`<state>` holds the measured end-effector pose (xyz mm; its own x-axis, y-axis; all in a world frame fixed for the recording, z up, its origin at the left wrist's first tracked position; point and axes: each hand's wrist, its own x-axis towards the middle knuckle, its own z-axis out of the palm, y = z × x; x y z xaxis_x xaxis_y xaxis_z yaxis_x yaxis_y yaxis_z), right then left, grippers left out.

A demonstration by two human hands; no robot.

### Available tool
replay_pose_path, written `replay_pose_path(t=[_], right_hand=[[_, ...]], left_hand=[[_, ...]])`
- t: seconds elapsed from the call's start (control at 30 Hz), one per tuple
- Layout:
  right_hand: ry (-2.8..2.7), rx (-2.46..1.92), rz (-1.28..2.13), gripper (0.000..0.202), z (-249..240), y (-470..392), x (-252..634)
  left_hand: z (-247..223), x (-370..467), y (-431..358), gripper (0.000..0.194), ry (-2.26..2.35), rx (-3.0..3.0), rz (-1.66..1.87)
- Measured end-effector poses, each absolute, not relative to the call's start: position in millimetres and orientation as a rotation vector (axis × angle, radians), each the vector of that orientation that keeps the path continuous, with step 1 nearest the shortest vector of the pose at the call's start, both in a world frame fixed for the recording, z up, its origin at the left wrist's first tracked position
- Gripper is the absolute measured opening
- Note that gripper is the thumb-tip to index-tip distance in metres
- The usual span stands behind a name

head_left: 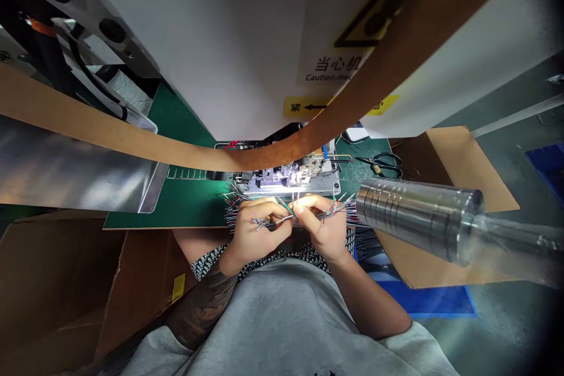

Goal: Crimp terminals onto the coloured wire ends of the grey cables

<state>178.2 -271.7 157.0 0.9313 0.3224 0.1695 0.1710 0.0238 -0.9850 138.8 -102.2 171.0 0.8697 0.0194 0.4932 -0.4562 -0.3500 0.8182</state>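
My left hand (259, 232) is closed on thin multicoloured wires (261, 223), whose ends stick out between its fingers. Close beside it, my right hand (325, 226) pinches thin wires too, with thumb and forefinger near the left fingertips. A green strand and a pale strand cross the small gap between both hands. Just beyond the fingertips is the lit metal head of a machine (297, 176), with thin strands between it and my fingers. More wire ends (231, 208) fan out behind my left hand, and others (350, 207) to the right of my right hand.
A brown paper strip (194, 153) loops across in front of the white machine housing (247, 70). Black-handled scissors (385, 165) lie on the green mat (189, 205). A metal lamp (414, 217) juts in from the right. Cardboard boxes (453, 153) and a blue tray (432, 299) flank the bench.
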Motion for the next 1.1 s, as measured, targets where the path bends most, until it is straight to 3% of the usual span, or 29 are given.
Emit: replay_pose_path(t=[0.4,0.53,0.63,0.7,0.83,1.1], right_hand=[[-0.365,-1.570,0.164,0.023,157.1,-268.1,176.9],[-0.430,-1.610,0.266,0.032,161.3,-265.7,174.7],[-0.403,-1.618,0.207,0.019,158.5,-267.2,176.6],[-0.364,-1.578,0.171,0.014,153.7,-270.5,179.0],[-0.233,-1.511,0.012,0.014,145.4,-276.3,182.8],[-0.267,-1.103,0.145,0.027,148.8,-269.0,183.9]], left_hand=[[166.4,138.7,-97.8,0.021,-0.329,1.900,0.511],[165.7,139.5,-96.3,0.022,-0.347,1.922,0.504],[166.5,137.0,-92.2,0.014,-0.301,1.960,0.516],[167.7,132.7,-85.7,0.006,-0.255,2.068,0.520],[168.6,121.5,-64.7,0.015,-0.162,2.310,0.399],[161.3,120.2,-49.1,0.014,0.094,1.905,0.155]])
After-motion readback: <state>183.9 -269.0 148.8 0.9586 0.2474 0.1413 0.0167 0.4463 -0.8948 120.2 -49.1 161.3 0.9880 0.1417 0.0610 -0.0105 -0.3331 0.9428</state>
